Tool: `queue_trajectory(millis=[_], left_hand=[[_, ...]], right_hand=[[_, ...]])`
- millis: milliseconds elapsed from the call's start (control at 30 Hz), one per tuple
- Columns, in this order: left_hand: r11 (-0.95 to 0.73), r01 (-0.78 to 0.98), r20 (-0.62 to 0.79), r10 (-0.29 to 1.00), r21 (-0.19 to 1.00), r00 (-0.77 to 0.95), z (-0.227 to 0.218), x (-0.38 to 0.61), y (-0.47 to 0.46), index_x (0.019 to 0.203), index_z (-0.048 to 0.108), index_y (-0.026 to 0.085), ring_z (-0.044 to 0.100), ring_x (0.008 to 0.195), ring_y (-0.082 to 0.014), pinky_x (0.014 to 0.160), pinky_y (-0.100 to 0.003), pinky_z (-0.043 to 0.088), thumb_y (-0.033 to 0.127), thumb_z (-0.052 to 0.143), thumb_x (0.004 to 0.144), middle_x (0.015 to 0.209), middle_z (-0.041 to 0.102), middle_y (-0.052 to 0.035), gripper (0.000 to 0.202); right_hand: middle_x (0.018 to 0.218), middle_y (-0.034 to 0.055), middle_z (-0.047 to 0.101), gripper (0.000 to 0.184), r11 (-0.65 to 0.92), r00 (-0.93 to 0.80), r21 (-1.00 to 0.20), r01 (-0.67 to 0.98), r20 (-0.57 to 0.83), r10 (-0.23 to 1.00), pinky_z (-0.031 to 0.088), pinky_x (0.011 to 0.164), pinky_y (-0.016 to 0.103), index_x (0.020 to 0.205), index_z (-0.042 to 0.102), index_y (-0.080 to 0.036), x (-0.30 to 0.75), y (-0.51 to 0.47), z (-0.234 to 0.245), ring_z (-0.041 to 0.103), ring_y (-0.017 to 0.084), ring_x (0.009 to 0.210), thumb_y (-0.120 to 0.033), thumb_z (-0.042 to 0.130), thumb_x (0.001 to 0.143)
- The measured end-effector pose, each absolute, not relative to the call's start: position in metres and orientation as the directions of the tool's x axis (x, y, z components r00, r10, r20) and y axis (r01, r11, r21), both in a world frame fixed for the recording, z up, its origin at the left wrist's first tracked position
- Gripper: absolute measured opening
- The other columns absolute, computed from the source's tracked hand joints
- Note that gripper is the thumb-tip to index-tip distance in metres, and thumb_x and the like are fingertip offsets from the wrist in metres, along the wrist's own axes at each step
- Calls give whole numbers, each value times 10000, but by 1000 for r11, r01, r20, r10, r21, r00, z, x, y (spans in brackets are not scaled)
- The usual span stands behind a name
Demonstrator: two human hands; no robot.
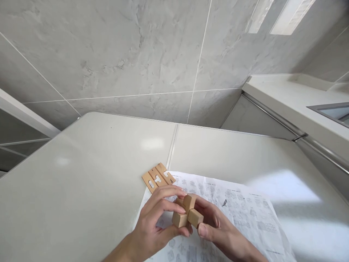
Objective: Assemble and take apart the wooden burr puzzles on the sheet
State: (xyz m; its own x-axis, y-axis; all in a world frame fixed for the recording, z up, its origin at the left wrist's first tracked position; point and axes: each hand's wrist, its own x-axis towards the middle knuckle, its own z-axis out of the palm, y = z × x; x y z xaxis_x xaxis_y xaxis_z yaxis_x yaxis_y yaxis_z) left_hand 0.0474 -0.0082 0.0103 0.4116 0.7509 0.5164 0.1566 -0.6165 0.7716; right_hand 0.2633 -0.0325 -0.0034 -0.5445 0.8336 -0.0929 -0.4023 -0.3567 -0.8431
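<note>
A small wooden burr puzzle [185, 214], made of interlocked square sticks, is held between both hands above the paper. My left hand [159, 214] grips it from the left, with fingertips on top and the thumb beneath. From the right, my right hand [216, 222] holds it, the thumb against the lower right stick and the fingers behind. The puzzle's far side is hidden by the fingers. Just beyond my left hand lie several flat wooden pieces [158, 176] with cut-out slots, side by side, partly covered by the hand.
A large creased sheet of printed diagrams [245, 211] lies under the hands on a white table [89, 174]. A seam [172, 145] crosses the tabletop. Behind are grey marbled tiles [131, 54]; a white ledge [294, 98] with a metal rail is at the right.
</note>
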Motion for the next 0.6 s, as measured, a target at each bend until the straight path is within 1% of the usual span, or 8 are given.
queue_trajectory(millis=[67, 133, 233, 267, 300, 433, 533, 600], left_hand=[[-584, 161, 480, 770, 796, 421, 10, 46, -9, 1096, 683, 280, 689, 1255, -268, 1063, -394, 577, 454, 801, 954, 1307, 717, -84, 254], [-543, 147, 438, 786, 827, 436, 8, 43, -9, 1115, 674, 295, 696, 1253, -288, 1060, -411, 577, 481, 863, 889, 1338, 709, -88, 349], [-483, 89, 390, 791, 871, 471, 5, 40, -8, 1336, 603, 339, 687, 1290, -337, 1087, -455, 567, 538, 983, 709, 1408, 688, -119, 760], [-467, 81, 373, 788, 880, 490, 5, 39, -7, 1419, 556, 354, 678, 1310, -348, 1110, -473, 555, 527, 1008, 673, 1424, 683, -126, 889], [-456, 85, 354, 782, 886, 513, 5, 39, -7, 1475, 516, 368, 669, 1326, -351, 1131, -487, 542, 495, 1020, 673, 1431, 683, -125, 955], [-435, 130, 292, 768, 891, 570, 10, 38, -5, 1485, 519, 402, 693, 1291, -312, 1135, -461, 541, 357, 995, 770, 1375, 726, -71, 860], [-432, 124, 303, 783, 893, 543, 12, 38, -5, 1469, 538, 420, 722, 1244, -292, 1112, -431, 558, 358, 1001, 760, 1348, 743, -41, 849], [-432, 115, 322, 801, 894, 505, 12, 38, -6, 1474, 540, 414, 729, 1243, -291, 1112, -429, 563, 369, 996, 767, 1353, 745, -46, 842]], right_hand=[[1081, 69, 660, 605, -364, -552, -844, -393, -100, 828, 493, 923, 394, 1330, 724, -262, 264, -32, -2, 591, 265, 1010, -595, 865, 844], [1031, 58, 640, 602, -376, -562, -840, -391, -106, 821, 489, 905, 393, 1309, 731, -257, 264, -31, -1, 581, 261, 989, -601, 868, 834], [1032, 57, 621, 606, -398, -574, -829, -394, -117, 811, 482, 872, 378, 1302, 734, -251, 265, -31, 0, 568, 254, 974, -599, 874, 825], [1052, 59, 619, 601, -402, -579, -825, -396, -116, 807, 478, 863, 367, 1303, 737, -251, 265, -31, 0, 565, 246, 968, -590, 877, 827], [1069, 59, 617, 593, -405, -587, -822, -399, -110, 802, 473, 859, 358, 1303, 740, -251, 266, -31, 0, 564, 236, 958, -580, 880, 830], [1090, 56, 640, 582, -417, -624, -810, -413, -82, 777, 462, 871, 345, 1324, 739, -258, 266, -30, 0, 574, 216, 938, -557, 881, 845], [1124, 70, 672, 590, -428, -629, -806, -408, -91, 772, 468, 878, 356, 1344, 730, -265, 267, -30, -2, 594, 232, 967, -556, 875, 852], [1122, 76, 689, 594, -429, -618, -806, -407, -103, 780, 474, 875, 367, 1346, 728, -262, 269, -28, -5, 605, 236, 957, -568, 866, 856]])
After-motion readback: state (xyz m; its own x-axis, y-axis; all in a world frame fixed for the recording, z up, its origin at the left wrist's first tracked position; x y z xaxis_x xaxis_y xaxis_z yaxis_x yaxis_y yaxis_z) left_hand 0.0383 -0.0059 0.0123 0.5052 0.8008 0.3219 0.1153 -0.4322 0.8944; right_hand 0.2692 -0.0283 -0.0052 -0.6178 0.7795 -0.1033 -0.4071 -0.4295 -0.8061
